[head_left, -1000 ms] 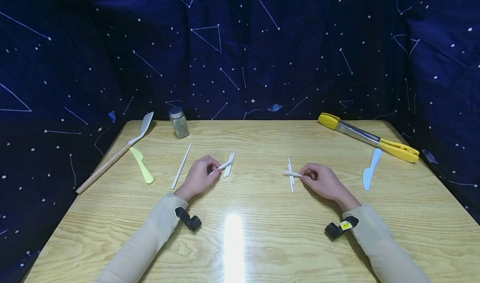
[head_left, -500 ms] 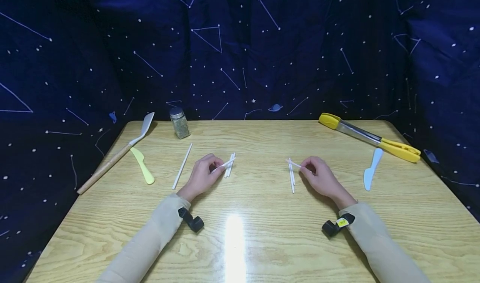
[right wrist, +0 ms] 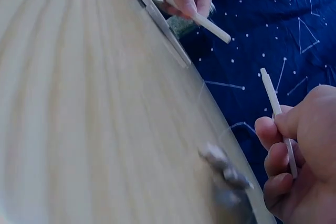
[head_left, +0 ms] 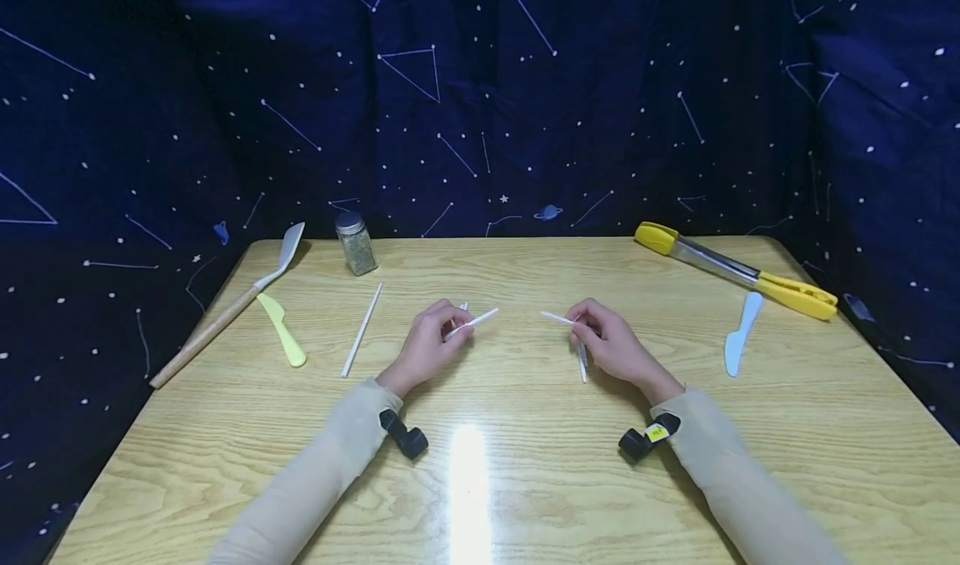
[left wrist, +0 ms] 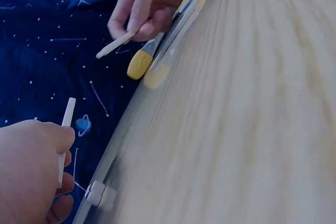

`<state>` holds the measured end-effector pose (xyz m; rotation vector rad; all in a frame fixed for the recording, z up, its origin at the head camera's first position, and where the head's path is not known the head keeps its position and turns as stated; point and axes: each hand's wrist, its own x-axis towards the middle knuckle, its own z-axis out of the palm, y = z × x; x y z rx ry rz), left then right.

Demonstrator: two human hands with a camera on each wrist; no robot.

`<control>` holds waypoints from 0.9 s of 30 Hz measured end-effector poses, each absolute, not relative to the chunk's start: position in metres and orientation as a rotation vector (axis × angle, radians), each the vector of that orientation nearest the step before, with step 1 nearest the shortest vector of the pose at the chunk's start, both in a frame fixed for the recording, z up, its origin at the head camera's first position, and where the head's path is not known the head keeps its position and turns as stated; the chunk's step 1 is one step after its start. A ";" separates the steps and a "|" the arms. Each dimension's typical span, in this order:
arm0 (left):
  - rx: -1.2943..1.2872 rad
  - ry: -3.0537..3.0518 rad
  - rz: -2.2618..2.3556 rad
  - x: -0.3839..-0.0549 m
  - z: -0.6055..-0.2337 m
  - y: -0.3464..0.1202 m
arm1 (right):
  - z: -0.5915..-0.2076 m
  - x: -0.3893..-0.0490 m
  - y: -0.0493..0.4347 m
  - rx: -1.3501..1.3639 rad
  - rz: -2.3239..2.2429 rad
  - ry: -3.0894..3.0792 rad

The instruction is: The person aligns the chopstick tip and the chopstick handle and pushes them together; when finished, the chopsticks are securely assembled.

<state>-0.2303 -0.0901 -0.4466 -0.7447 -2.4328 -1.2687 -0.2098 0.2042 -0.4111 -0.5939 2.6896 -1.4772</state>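
Observation:
My left hand (head_left: 429, 344) pinches a thin white stick (head_left: 484, 316) between thumb and fingers, its free end pointing inward and slightly up. Opposite it, my right hand (head_left: 617, 350) pinches another thin white stick (head_left: 557, 317), which points back toward the left one. A gap separates the two tips. In the right wrist view, the right-hand stick (right wrist: 271, 94) shows a narrow stepped tip. White sticks (head_left: 582, 367) lie on the table partly under the right hand; more white sticks (head_left: 464, 306) lie mostly hidden behind the left hand.
A longer white stick (head_left: 362, 330) lies left of the left hand. Further left are a yellow-green knife (head_left: 282, 330), a wooden-handled spatula (head_left: 225, 323) and a spice jar (head_left: 357, 245). Yellow tongs (head_left: 735, 272) and a blue knife (head_left: 742, 334) lie at right on the wooden table (head_left: 517, 432).
Both hands have moved inward with their sticks, bringing the tips closer together. The right stick has left its place across the sticks on the table. Those table sticks are now more covered by the hands.

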 end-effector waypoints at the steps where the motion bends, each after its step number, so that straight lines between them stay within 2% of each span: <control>1: -0.753 -2.435 -1.271 -0.230 -0.446 -0.088 | -0.406 -0.208 0.201 -0.601 -1.467 2.693; 5: -0.777 -2.441 -1.254 -0.230 -0.446 -0.085 | -0.397 -0.206 0.190 -0.606 -1.481 2.697; 14: -0.799 -2.460 -1.224 -0.223 -0.438 -0.084 | -0.418 -0.228 0.184 -0.581 -1.488 2.730; 27: -0.825 -2.458 -1.222 -0.221 -0.442 -0.082 | -0.417 -0.229 0.182 -0.640 -1.474 2.726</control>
